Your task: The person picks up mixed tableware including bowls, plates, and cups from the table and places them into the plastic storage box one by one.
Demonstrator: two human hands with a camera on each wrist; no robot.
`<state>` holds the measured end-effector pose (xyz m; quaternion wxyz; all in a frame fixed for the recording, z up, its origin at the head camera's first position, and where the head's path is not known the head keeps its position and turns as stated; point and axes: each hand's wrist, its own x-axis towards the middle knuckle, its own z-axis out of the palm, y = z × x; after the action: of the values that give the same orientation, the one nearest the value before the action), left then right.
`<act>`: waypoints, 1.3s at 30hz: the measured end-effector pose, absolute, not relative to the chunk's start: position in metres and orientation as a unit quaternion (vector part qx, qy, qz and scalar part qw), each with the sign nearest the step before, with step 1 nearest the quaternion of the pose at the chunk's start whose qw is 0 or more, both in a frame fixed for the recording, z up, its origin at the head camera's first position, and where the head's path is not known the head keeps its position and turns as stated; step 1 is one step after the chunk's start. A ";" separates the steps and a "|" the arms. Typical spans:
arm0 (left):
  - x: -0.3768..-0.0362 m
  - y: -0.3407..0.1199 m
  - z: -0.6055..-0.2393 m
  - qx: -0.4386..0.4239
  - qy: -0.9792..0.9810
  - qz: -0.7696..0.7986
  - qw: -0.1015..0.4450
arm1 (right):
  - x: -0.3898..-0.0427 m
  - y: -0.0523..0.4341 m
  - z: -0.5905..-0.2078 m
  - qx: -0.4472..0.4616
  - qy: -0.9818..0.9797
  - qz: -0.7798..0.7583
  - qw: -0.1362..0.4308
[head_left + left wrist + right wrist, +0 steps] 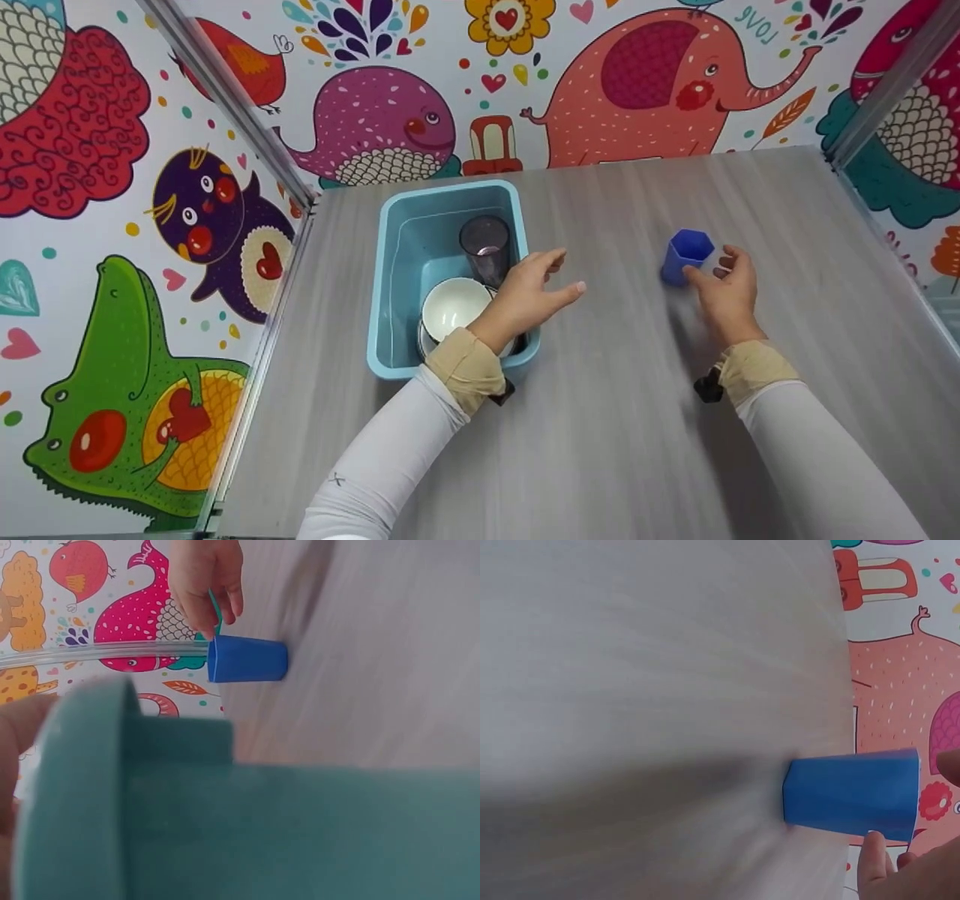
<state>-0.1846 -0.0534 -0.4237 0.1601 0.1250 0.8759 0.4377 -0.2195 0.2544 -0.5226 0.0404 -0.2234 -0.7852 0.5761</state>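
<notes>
The right hand [726, 292] sits palm down on the table [622, 420], its fingers loosely curled just beside the blue cup [685, 256]; the thumb tip looks to be at the cup's side, but whether it truly grips cannot be told. The cup stands upright on the table, right of centre and well apart from the tub [390, 300]. The left hand [529, 291] hovers at the tub's right rim, fingers spread and relaxed, holding nothing. Count: one blue cup, one tub, and inside it one dark tumbler [486, 246] and one white bowl [452, 306]. The left wrist view fills with the tub's wall [262, 832] and shows the cup [247, 658] beyond it, with the right hand's fingers [206, 585] above. The right wrist view shows the cup [851, 795] close up against the wall, a fingertip [871, 859] just under it.
</notes>
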 end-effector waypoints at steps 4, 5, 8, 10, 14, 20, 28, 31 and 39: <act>-0.184 -0.054 -0.423 0.125 0.876 0.438 0.159 | -0.224 0.257 -0.523 -0.203 -0.812 0.547 0.022; -0.184 -0.054 -0.423 0.125 0.875 0.439 0.158 | -0.225 0.257 -0.523 -0.199 -0.815 0.544 0.018; -0.183 -0.055 -0.424 0.125 0.874 0.442 0.155 | -0.228 0.255 -0.524 -0.188 -0.821 0.538 0.004; -0.183 -0.054 -0.425 0.126 0.875 0.441 0.153 | -0.231 0.255 -0.524 -0.186 -0.822 0.538 -0.002; -0.182 -0.052 -0.424 0.129 0.878 0.436 0.148 | -0.234 0.254 -0.526 -0.183 -0.827 0.532 -0.005; -0.181 -0.048 -0.424 0.125 0.884 0.427 0.141 | -0.241 0.251 -0.528 -0.184 -0.836 0.516 0.000; -0.177 -0.043 -0.425 0.134 0.882 0.431 0.131 | -0.247 0.252 -0.533 -0.179 -0.859 0.479 0.018; -0.177 -0.042 -0.425 0.132 0.881 0.432 0.136 | -0.248 0.252 -0.535 -0.184 -0.856 0.482 0.019; -0.178 -0.043 -0.426 0.133 0.879 0.436 0.137 | -0.244 0.245 -0.528 -0.186 -0.845 0.502 0.006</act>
<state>-0.1783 -0.0431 -0.4261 0.1366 0.1330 0.8793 0.4365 -0.2438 0.2452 -0.5281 0.0058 -0.1855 -0.8446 0.5022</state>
